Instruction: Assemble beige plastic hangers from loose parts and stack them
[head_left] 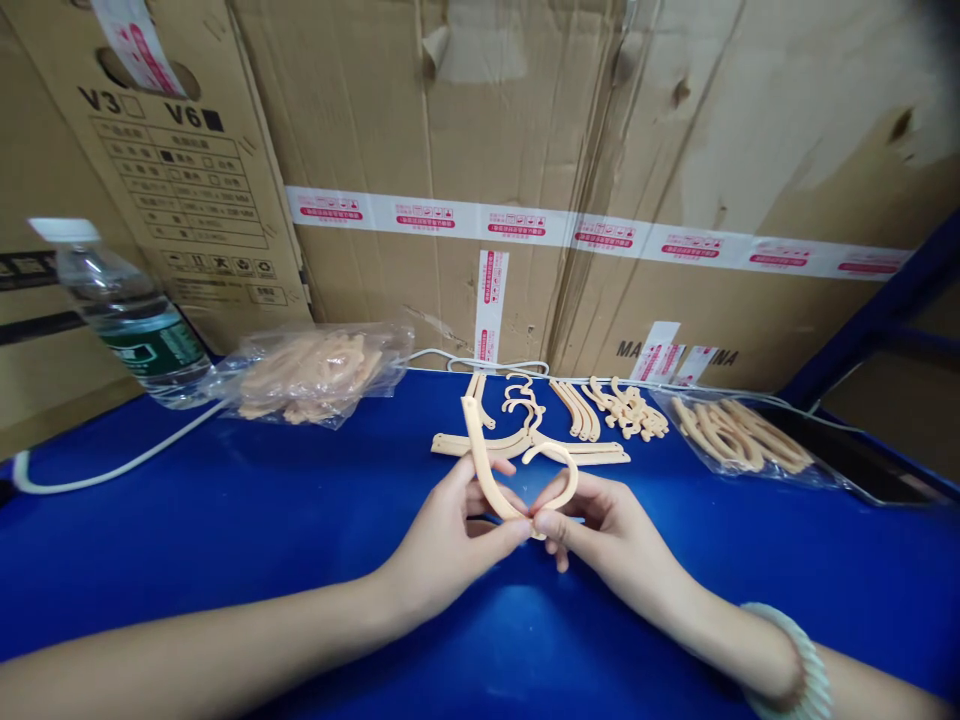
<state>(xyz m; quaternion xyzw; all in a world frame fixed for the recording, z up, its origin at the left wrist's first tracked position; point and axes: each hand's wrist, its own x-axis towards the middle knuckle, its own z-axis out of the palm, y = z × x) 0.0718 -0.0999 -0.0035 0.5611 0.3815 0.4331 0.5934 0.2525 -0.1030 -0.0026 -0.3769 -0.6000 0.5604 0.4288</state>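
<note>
Between thumb and fingers, my left hand (450, 530) pinches the lower end of a curved beige hanger arm (484, 465), which points upward. My right hand (600, 515) grips a beige hanger hook (571, 475), its open curve uppermost. The ends of both pieces meet at my fingertips; whether they are joined is hidden there. Just beyond my hands lie beige hangers (450, 443) with arms spread and hooks (523, 400) pointing away. Behind them are a few loose hanger arms (576, 410) and a pile of loose hooks (630, 412).
Clear bags of beige parts lie at left (315, 375) and right (739, 435) on the blue table (300, 540). A water bottle (142, 320) stands at far left near a white cable (120, 478). Cardboard boxes (450, 120) wall the back; a dark flat device (877, 460) lies at right.
</note>
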